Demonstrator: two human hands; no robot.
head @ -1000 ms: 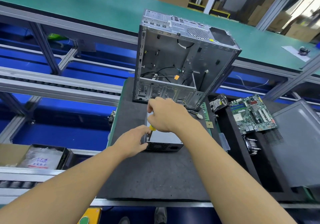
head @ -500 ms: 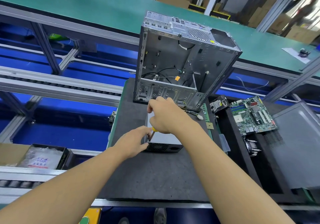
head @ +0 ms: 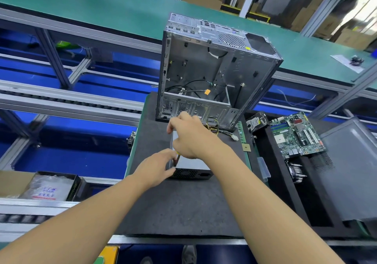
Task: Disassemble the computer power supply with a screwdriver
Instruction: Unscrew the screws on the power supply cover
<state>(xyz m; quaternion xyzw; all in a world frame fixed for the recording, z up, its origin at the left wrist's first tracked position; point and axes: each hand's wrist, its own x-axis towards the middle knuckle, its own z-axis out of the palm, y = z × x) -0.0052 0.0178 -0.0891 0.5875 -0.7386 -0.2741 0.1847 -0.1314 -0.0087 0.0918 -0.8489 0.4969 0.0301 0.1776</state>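
Bright, even overhead light leaves only faint, soft shadows on the dark mat [head: 179, 202]. Daylight blows out the upper right corner. The wide lens bows the conveyor rails [head: 61, 98] toward the edges. The right hand [head: 189, 139] looks slightly smeared at its fingertips, and the far background is soft.

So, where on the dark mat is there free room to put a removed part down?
Free: the near part of the dark mat, between the power supply and the front rail; also the strip left of the power supply. Crowded: behind it, cables and the computer case; to its right, the motherboard.
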